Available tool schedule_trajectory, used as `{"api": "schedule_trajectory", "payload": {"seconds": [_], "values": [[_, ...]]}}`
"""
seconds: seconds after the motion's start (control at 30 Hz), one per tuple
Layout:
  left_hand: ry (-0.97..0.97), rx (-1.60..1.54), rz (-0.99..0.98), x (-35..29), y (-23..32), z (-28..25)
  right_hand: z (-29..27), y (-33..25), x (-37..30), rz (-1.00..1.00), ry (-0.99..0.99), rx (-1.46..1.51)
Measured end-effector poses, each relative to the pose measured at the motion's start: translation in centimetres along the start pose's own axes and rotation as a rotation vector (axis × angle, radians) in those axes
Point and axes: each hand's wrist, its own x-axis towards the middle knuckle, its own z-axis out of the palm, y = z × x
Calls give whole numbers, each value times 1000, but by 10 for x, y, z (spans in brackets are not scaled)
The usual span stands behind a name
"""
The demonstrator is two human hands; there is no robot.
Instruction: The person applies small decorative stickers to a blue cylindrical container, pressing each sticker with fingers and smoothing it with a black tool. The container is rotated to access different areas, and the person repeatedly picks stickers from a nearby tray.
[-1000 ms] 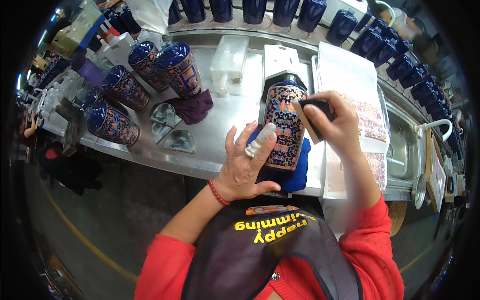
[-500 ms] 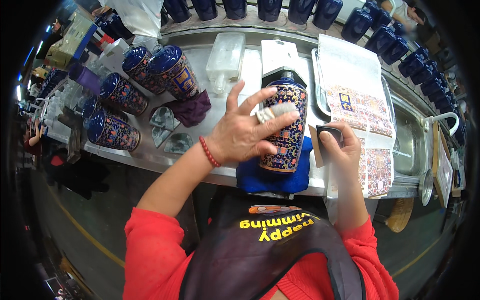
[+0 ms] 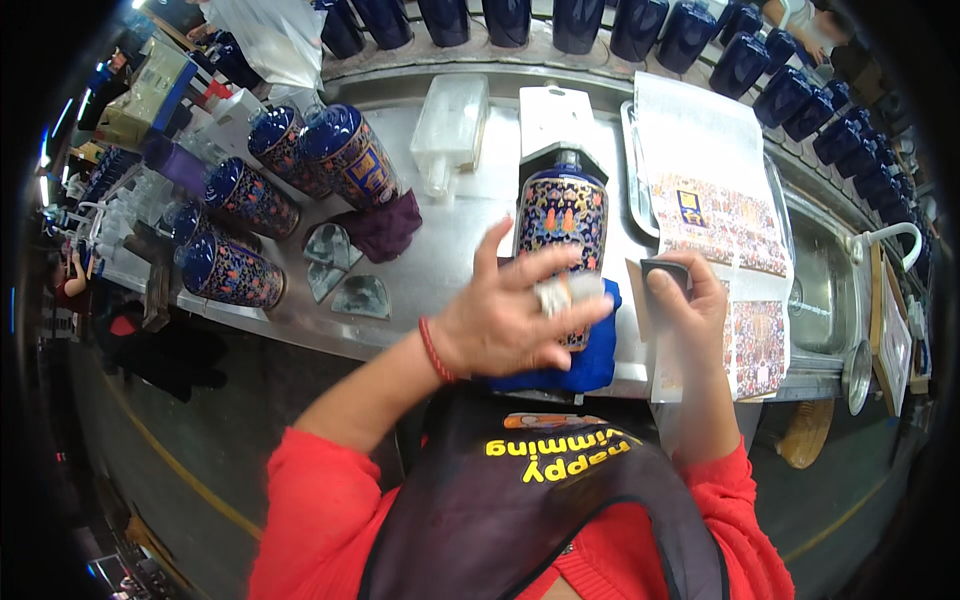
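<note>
A dark blue bottle point(image 3: 562, 208) with a colourful floral wrap lies in front of me, its neck pointing away. Its near end is over a bright blue cloth point(image 3: 602, 345). My left hand point(image 3: 510, 318) is spread over the bottle's lower half, white wrapping on its fingers; it is blurred, and whether it touches the surface I cannot tell. Just right of the bottle, my right hand point(image 3: 695, 305) pinches a small dark flat scraper point(image 3: 664, 268) with a tan piece beside it. Printed floral transfer sheets point(image 3: 715, 245) lie under and beyond that hand.
Several decorated bottles point(image 3: 350, 160) stand at the left near a purple cloth point(image 3: 385, 225) and dark, curved flat pieces point(image 3: 330, 260). A clear bottle point(image 3: 447, 135) lies beyond. Plain blue bottles point(image 3: 575, 22) line the back. A sink point(image 3: 820, 300) with a white faucet point(image 3: 893, 233) is at right.
My left hand has slid toward me along the bottle, uncovering more of its upper part. My right hand keeps its hold on the scraper in nearly the same place.
</note>
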Motion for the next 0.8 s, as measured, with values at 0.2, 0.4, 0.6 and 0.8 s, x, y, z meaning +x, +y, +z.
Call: {"api": "schedule_trajectory", "payload": {"seconds": [0.2, 0.4, 0.6, 0.8], "values": [[147, 12, -58, -24, 62, 9, 18, -26, 33, -426, -311, -474], [263, 104, -289, -31, 78, 18, 67, -94, 86, -844, -141, -737], [234, 13, -460, -27, 70, 9, 53, -97, 82, -795, -649, -662], [168, -33, -523, -9, 18, 3, 31, -62, 79, -906, -146, -776]]}}
